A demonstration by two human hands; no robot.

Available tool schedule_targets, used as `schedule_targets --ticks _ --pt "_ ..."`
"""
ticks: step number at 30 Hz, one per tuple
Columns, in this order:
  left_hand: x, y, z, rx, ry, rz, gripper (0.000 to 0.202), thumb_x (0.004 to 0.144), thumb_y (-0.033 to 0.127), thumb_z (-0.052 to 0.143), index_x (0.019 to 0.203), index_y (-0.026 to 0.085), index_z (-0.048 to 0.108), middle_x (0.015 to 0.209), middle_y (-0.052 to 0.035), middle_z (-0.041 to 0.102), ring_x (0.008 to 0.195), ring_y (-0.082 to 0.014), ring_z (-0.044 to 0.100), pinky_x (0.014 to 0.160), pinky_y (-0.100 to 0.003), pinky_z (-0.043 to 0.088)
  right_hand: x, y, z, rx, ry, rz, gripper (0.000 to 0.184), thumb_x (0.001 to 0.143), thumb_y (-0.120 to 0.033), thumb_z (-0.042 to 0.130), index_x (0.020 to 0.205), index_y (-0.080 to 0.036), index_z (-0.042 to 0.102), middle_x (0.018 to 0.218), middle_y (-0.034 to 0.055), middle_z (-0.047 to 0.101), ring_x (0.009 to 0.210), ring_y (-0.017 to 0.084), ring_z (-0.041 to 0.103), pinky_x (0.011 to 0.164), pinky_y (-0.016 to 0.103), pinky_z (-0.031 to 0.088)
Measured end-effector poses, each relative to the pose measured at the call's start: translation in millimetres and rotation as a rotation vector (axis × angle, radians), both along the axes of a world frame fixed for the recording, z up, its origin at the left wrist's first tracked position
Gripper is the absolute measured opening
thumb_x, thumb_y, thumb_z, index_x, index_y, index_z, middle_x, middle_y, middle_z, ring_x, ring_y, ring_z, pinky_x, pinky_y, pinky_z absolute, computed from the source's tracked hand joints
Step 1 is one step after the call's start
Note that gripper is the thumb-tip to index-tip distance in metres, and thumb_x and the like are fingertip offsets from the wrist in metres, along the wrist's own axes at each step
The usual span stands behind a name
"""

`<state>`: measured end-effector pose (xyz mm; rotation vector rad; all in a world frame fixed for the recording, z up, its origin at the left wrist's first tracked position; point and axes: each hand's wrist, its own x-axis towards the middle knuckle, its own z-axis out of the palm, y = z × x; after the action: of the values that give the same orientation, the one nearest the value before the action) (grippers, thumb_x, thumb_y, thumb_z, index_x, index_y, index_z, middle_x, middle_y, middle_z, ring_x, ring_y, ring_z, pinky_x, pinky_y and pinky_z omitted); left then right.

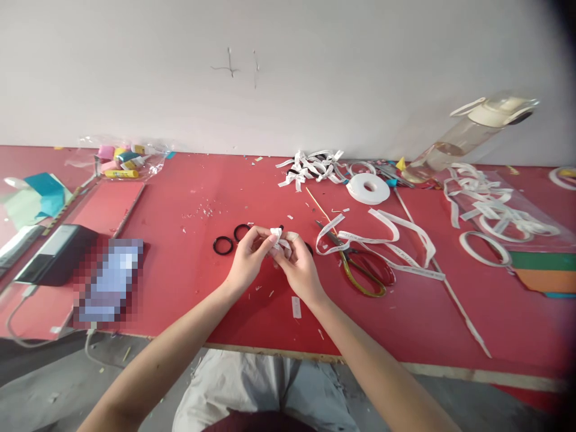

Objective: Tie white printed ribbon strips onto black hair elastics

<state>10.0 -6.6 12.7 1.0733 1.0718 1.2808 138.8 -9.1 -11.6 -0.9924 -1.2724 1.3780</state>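
Both of my hands are close together over the red table, pinching a small white ribbon [276, 231] with a bit of black showing beside it. My left hand [249, 258] grips it from the left with thumb and fingers closed. From the other side, my right hand [300, 267] pinches the ribbon's lower part. Fingers hide most of the piece, so its exact fold cannot be made out. Two black hair ties [222, 245] lie left of my hands, and another black edge peeks out behind my right hand. Scissors [364, 273] rest to the right with a long printed white ribbon [407, 258] across them.
A ribbon roll [368, 189] and a pile of ribbon pieces [312, 168] lie at the back. A bottle [468, 138] leans on the wall at right. A phone [110, 282] with a cable and a black box [56, 255] sit at left. Paper scraps dot the red table [180, 288].
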Motion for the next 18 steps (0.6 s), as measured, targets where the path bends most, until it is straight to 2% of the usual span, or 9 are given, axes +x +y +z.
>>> schedule_targets --ticks 7,12,15,18 --pt "0 -2 -4.7 0.044 0.097 0.021 0.026 0.092 0.044 0.060 0.084 0.019 0.057 0.073 0.0016 0.058 0.064 -0.0112 0.055 0.060 -0.023 0.044 4 -1 -0.7 0.009 -0.032 0.047 0.040 0.082 -0.048 0.073 0.107 -0.022 0.056 0.086 -0.0005 0.059 0.064 0.010 0.052 0.060 0.023 0.051" --pt "9 -6 -12.3 0.069 0.183 0.050 0.023 0.095 0.042 0.054 0.089 0.020 0.056 0.077 0.0005 0.060 0.068 -0.0122 0.055 0.064 -0.024 0.044 0 -9 -3.9 0.100 -0.121 -0.150 0.035 0.090 -0.051 0.063 0.108 -0.021 0.055 0.090 0.0031 0.065 0.077 0.014 0.062 0.068 0.025 0.055" --pt "14 -11 -13.6 0.098 0.258 0.040 0.022 0.095 0.042 0.054 0.090 0.021 0.056 0.080 -0.0010 0.062 0.070 -0.0132 0.056 0.066 -0.025 0.045 -3 -13 -4.8 0.148 -0.209 -0.301 0.031 0.097 -0.051 0.050 0.104 -0.021 0.054 0.085 0.0039 0.066 0.069 0.013 0.062 0.061 0.024 0.053" --pt "19 -14 -11.9 0.117 0.284 -0.008 0.024 0.098 0.044 0.049 0.094 0.021 0.054 0.080 -0.0020 0.063 0.070 -0.0142 0.057 0.069 -0.026 0.047 -5 -15 -5.0 0.209 -0.308 -0.417 0.027 0.100 -0.047 0.046 0.101 -0.021 0.052 0.085 0.0059 0.067 0.068 0.015 0.064 0.057 0.025 0.051"
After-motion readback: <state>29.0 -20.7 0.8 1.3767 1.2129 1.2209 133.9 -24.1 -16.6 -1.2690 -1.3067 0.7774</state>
